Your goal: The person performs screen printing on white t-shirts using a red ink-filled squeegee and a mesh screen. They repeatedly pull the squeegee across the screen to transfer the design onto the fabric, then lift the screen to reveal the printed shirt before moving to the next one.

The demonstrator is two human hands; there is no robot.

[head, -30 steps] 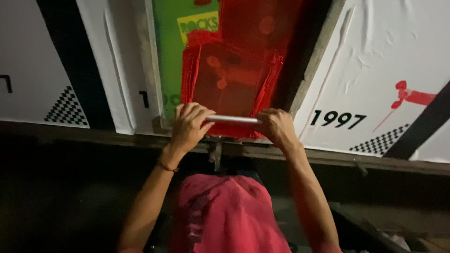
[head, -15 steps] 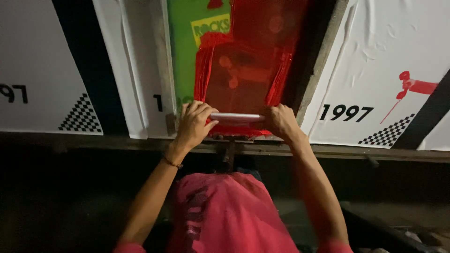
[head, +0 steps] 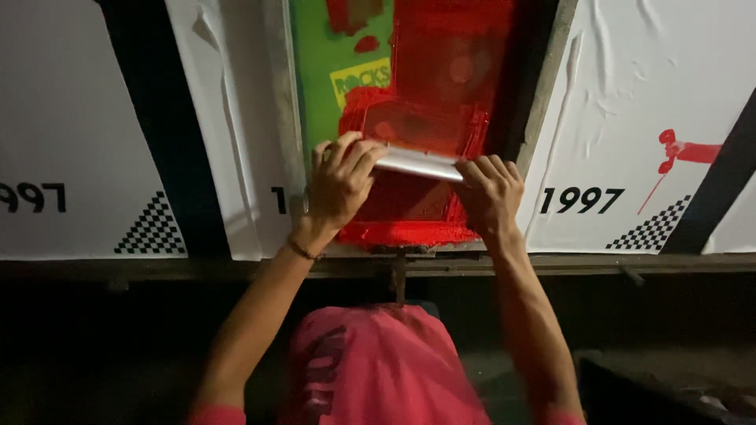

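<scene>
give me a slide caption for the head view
Left hand and right hand grip a silver squeegee bar over a red-inked printing screen, white printed sheets alongside.

Both arms stretched fwd, left hand (head: 340, 182) & right hand (head: 490, 193) fingers curled tight.

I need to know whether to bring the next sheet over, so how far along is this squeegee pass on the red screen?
Red ink already covers the screen above and below the blade. In hand: the left hand and right hand both grip the metal squeegee bar, which sits partway up the frame, near its lower end. Left: the rest of this pass; the frame still lies flat on the white sheet, so the print beneath is hidden.
</scene>
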